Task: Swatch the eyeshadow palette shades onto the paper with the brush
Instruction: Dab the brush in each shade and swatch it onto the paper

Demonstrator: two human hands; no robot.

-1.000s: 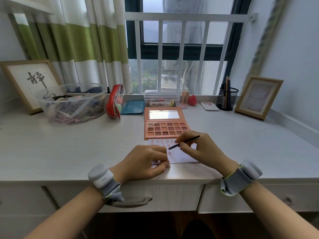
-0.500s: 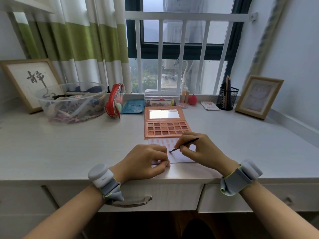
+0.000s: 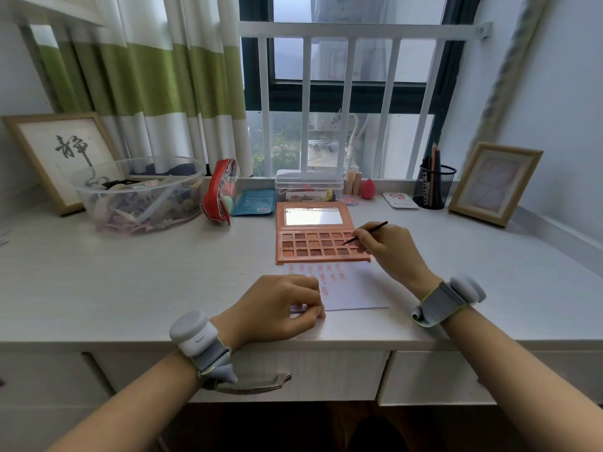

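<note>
The task looks to be somewhere in the middle. On the paper [image 3: 352, 288], which lies on the counter [image 3: 130, 282] just in front of the eyeshadow palette [image 3: 321, 244], there is already one full row of pinkish swatches along the top edge, a shorter second row under it, and one or two marks lower down near the left hand [image 3: 280, 308]. The rest of the sheet, on the right and bottom, is bare.

The right hand [image 3: 388, 249] has its grip closed on the thin black brush [image 3: 365, 233], pinched like a pen, and the tip is down in a pan at the right end of the middle row of the palette. So I judge the person is now loading a new colour, not painting.

The left hand rests on the lower left part of the paper with fingers curled; it seems to pin the sheet flat, and I see nothing inside its grip.

Several shades probably remain to be swatched, because the palette has more pans than the marks I can count
</note>
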